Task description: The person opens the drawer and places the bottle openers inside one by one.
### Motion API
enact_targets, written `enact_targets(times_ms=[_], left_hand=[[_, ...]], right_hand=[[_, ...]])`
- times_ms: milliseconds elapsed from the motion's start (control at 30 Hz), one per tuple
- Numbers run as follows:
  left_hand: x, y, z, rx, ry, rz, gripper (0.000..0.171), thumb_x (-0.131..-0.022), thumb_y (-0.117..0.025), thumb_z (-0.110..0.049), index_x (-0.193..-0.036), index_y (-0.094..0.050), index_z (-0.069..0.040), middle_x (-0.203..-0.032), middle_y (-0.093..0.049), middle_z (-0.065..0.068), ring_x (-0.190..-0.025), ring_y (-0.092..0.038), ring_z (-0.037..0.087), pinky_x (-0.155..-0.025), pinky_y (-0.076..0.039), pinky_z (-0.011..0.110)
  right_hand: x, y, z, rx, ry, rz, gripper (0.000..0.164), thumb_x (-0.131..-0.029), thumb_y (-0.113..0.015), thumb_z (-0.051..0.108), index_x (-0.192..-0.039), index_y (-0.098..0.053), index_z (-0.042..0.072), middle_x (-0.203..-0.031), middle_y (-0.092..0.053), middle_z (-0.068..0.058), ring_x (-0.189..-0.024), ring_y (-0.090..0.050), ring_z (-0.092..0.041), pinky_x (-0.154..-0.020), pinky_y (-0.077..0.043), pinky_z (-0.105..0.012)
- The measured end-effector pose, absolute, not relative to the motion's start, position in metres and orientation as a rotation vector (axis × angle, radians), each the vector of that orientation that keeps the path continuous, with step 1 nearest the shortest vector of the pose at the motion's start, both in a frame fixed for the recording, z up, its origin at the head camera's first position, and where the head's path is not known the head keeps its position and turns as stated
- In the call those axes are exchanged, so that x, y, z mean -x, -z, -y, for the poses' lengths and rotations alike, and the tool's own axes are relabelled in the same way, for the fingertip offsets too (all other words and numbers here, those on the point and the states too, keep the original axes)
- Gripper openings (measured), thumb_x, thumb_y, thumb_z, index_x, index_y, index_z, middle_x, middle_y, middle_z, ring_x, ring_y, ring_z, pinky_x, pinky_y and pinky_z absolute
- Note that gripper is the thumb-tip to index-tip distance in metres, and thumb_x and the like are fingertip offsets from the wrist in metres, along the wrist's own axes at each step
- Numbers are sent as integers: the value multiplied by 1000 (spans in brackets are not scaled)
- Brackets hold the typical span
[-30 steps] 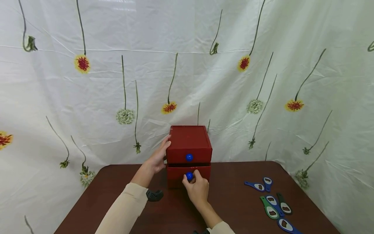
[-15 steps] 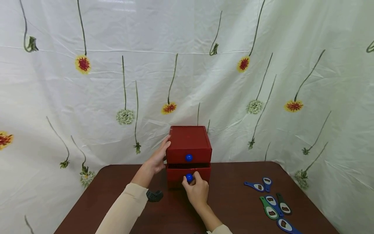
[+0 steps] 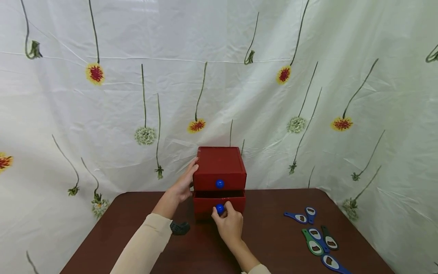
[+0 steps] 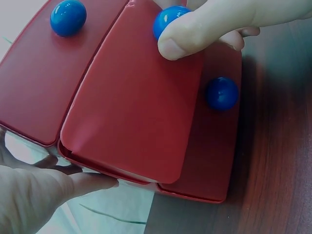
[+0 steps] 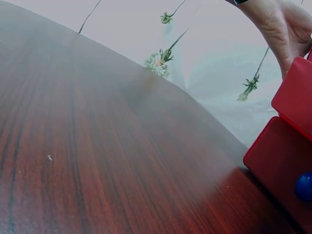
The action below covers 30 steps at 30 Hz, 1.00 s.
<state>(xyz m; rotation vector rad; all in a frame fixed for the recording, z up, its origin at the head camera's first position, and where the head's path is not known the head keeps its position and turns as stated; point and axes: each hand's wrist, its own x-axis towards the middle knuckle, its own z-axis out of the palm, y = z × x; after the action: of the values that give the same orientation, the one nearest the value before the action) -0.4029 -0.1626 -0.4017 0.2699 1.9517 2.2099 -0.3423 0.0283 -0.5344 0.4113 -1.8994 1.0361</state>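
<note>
A small red chest of drawers stands at the back of the table, with a round blue knob on each drawer front. Its middle drawer is partly pulled out, leaving a dark gap above its front. My right hand pinches that drawer's blue knob between thumb and fingers. My left hand rests against the chest's left side, fingers extended along it. Above and below are the top drawer's knob and the bottom drawer's knob; both those drawers look pushed in. The drawer's inside is too dark to make out.
Several bottle openers lie on the table's right side, among them a green one, a black one and a blue one. Behind the dark wooden table hangs a pale flowered cloth.
The middle drawer has slid a little farther out toward me with my right hand on its knob, and the gap above it has widened. My left hand stays against the chest.
</note>
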Motion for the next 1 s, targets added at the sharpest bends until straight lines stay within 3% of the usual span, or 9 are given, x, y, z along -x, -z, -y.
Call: enact_targets(times_ms=[700, 1000], left_hand=[[404, 399, 156, -246, -2187, -2012, 57, -112, -36, -46, -165, -14, -42, -171, -7, 8, -151, -12, 47, -100, -22, 84], [406, 401, 158, -233, -2200, -2013, 57, -113, -35, -45, -166, -14, -41, -170, -10, 10, -150, -15, 46, -100, -24, 83]], right_hand=[[331, 526, -35, -372, -1021, 2002, 43, -82, -87, 24, -72, -46, 21, -55, -47, 20, -47, -43, 9, -43, -36, -17], [320, 520, -37, -397, -1011, 2062, 42, -82, -86, 24, -70, -46, 17, -53, -46, 20, -47, -42, 9, -43, -35, -17]])
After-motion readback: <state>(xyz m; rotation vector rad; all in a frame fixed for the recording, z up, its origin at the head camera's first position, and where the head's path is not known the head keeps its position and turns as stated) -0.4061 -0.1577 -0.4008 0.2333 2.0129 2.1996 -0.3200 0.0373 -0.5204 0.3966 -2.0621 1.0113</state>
